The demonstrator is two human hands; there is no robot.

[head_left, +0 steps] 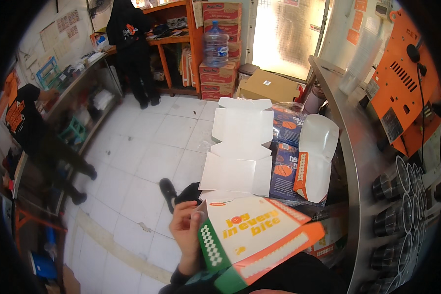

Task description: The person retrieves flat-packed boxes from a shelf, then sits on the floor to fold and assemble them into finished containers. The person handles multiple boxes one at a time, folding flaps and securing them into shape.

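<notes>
Gingerly now: one light pinch, plenty of card to buckle

Evidently the weak spot is the left hand [185, 226], lower middle of the frame; its fingers and thumb close on the left edge of the printed carton [252, 232], which lies tilted and partly folded over dark clothing [304, 274]; the right hand is hidden, save perhaps a sliver of skin [269, 292] at the lower edge, so I cannot tell its grip. With the only visible hold at one side, the carton could swing or slip if nothing supports its far end; a harder squeeze could crease the panel by the thumb; a wall forced against its score could bend wrongly. Just beyond, the long white blank [237, 169] and the orange-edged blank [323, 137] lie on plastic-wrapped packs [284, 169]; a nudge could send either sliding on that slick wrap.

As for containers, both blanks lie spread open, holding nothing; the carton's inside is turned from me; I see no waterline in the water jug [215, 46], upper middle; the stacked boxes [221, 73] and the brown box [269, 85] hide their contents; the black cups [392, 223] crowd the steel counter [360, 161] at right, too dark inside to read.
</notes>
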